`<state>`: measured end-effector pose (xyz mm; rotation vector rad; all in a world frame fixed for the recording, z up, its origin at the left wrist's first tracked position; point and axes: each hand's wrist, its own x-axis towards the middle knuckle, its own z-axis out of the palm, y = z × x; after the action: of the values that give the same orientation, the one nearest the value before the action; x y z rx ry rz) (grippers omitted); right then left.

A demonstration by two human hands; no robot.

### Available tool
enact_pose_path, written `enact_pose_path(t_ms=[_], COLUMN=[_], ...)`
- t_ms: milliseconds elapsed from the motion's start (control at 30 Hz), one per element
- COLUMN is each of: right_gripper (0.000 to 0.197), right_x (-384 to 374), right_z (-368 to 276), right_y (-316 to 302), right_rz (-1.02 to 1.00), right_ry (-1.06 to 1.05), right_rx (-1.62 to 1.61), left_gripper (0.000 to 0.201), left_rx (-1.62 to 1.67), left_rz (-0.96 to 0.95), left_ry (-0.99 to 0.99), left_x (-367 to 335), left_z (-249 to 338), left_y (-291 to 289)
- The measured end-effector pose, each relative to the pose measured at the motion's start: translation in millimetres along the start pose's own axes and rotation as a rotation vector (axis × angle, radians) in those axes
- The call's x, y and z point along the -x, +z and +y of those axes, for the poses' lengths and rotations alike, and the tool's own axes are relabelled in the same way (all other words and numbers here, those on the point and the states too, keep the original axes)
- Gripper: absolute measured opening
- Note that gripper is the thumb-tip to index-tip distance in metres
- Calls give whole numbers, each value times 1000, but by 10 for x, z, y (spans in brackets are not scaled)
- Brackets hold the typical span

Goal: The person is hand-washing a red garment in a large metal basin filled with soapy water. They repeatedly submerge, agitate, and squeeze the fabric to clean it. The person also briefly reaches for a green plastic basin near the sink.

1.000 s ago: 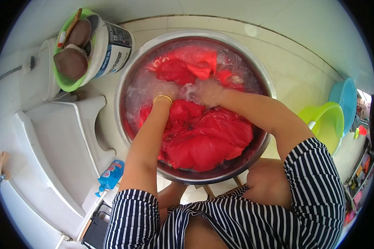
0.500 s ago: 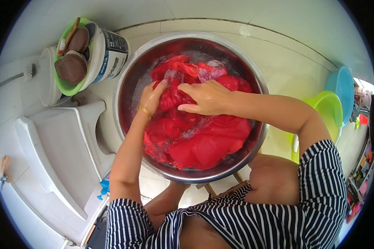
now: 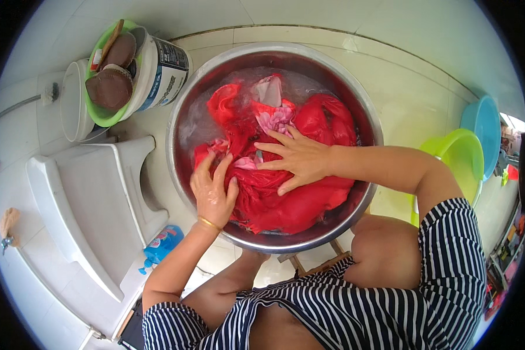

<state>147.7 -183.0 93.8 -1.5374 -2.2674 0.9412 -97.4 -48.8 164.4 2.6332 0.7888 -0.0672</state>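
Observation:
A heap of wet red cloth [image 3: 286,204] with pink patterned patches [image 3: 277,118] lies in water inside a wide metal basin [image 3: 369,114]. My right hand [image 3: 298,158] rests over the middle of the cloth, its fingers spread. At the cloth's left side is my left hand [image 3: 212,188], fingers apart and bent, the tips touching the fabric. Neither hand grips a fold that I can see. Part of the cloth is under the water and hidden by my hands.
Left of the basin stand a white bucket [image 3: 168,73] topped by a green bowl [image 3: 104,114], a white plastic stool-like piece [image 3: 87,216] and a blue bottle [image 3: 164,244]. At the right are a lime-green basin [image 3: 462,153] and a blue basin [image 3: 483,125].
My hands have moved apart and nearer to me, and the fingers have come off the bunched cloth and spread. The cloth has shifted, with more pink and a pale patch showing.

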Motion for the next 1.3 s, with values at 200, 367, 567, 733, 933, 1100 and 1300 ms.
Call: enact_pose_path(t_ms=[200,367,567,733,933,1100,1300], right_gripper=[79,75,70,59,48,64,84], right_x=[-212,-496,-763,-1176,-1297,-832,-147], right_z=[468,809,861,879,514,-1,-56], right_y=[231,327,-104,-261,-636,-666,-522], right_rz=[-76,210,-204,-25,-23,111,213], right_ry=[171,351,303,335,625,473,104], right_rx=[130,228,-58,-231,-253,-303,161], left_gripper=[74,67,60,51,56,53,48], left_rx=[-64,-78,-145,110,323,1264,881], left_rz=[-181,-301,-418,72,-488,-547,-723], left_ry=[80,-187,-526,-767,-525,-683,-418], left_x=[-467,-1124,-1419,-1481,-1420,-1293,-473], left_z=[-156,-182,-504,-376,-1762,-1030,-325], left_y=[528,951,1291,1130,2001,933,-198])
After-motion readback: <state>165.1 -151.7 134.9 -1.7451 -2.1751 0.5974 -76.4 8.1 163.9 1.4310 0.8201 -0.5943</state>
